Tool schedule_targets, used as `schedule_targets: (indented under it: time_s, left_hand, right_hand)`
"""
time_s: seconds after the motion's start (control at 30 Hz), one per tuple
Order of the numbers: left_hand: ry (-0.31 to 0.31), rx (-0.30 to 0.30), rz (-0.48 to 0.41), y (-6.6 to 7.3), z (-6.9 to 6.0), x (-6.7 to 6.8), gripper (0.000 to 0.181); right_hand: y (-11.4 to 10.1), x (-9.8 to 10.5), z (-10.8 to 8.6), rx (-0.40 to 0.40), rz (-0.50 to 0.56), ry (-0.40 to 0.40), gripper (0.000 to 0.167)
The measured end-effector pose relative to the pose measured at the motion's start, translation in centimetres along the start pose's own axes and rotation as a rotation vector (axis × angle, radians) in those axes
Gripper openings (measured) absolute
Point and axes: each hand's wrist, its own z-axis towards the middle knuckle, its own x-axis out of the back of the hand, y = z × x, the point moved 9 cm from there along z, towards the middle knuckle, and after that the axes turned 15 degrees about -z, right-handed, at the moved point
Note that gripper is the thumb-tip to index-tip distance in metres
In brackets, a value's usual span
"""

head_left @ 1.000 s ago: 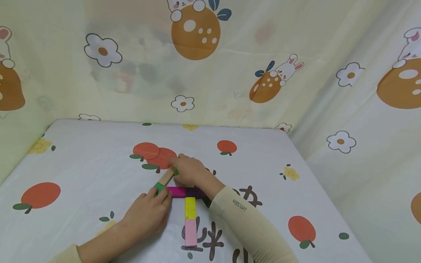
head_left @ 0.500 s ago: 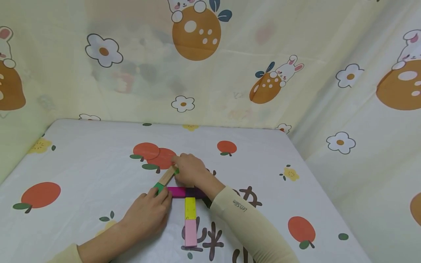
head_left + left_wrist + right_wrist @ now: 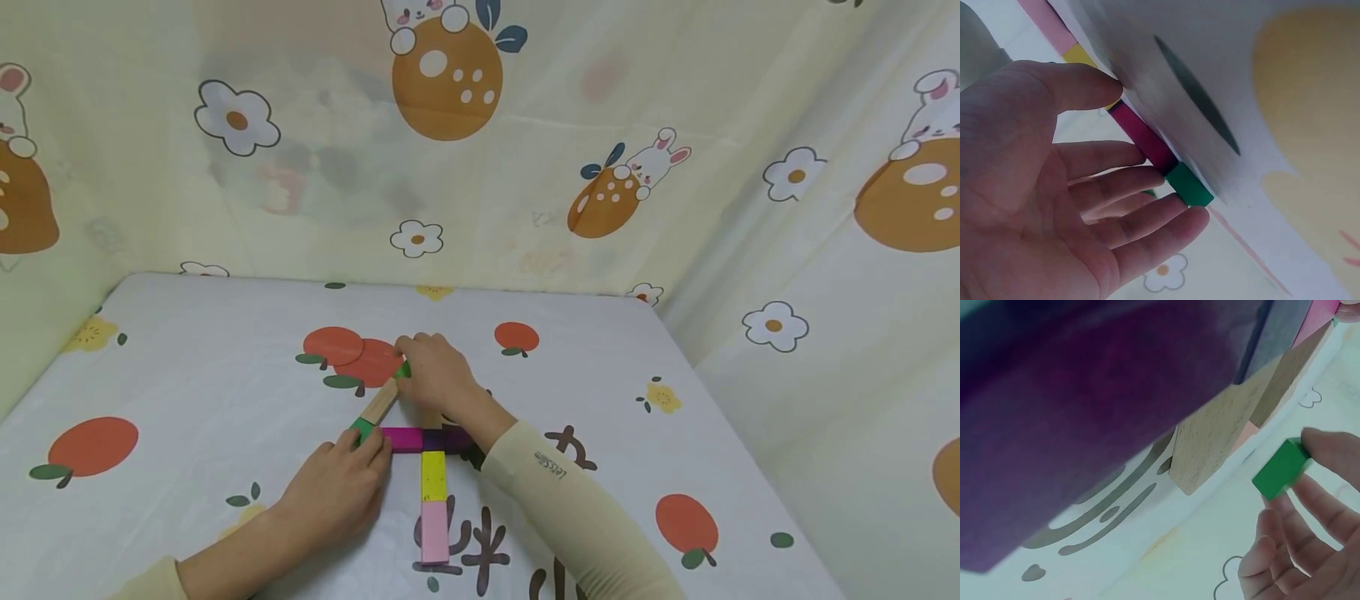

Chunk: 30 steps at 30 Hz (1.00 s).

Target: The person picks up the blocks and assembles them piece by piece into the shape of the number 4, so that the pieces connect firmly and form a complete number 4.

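My left hand (image 3: 330,487) rests on the table, its fingertips touching a green block (image 3: 1189,184) and the end of a magenta block (image 3: 405,439). Its thumb stands apart from the fingers. A bare wooden block (image 3: 380,402) extends diagonally from that green block toward the back. At its far end, my right hand (image 3: 438,371) pinches another green block (image 3: 1282,470) between thumb and fingers. Whether this block touches the wooden one is unclear. The magenta block continues into dark blue (image 3: 433,439) and purple (image 3: 456,440) blocks, partly covered by the right wrist.
A yellow block (image 3: 433,475) and a pink block (image 3: 435,532) run in line toward the front from the dark blue one. In the right wrist view another wooden block (image 3: 1204,437) stands behind the large purple shape. A printed cloth (image 3: 225,358) covers the table; a patterned curtain (image 3: 322,208) hangs behind.
My right hand has moved slightly away toward the back with the green block, showing more of that block and the wooden block's far end. The left hand has stayed in place.
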Motion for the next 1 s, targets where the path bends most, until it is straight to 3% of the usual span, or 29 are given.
schedule_targets:
  time_s: [0.23, 1.0]
  left_hand:
    - [0.009, -0.008, -0.003, 0.0, -0.1, 0.1, 0.055]
    - [0.01, -0.003, 0.006, -0.2, 0.0, -0.1, 0.06]
  right_hand:
    - [0.0, 0.3, 0.5, 0.006, 0.026, 0.016, 0.027]
    - [0.0, 0.3, 1.4, -0.012, 0.071, -0.012, 0.029]
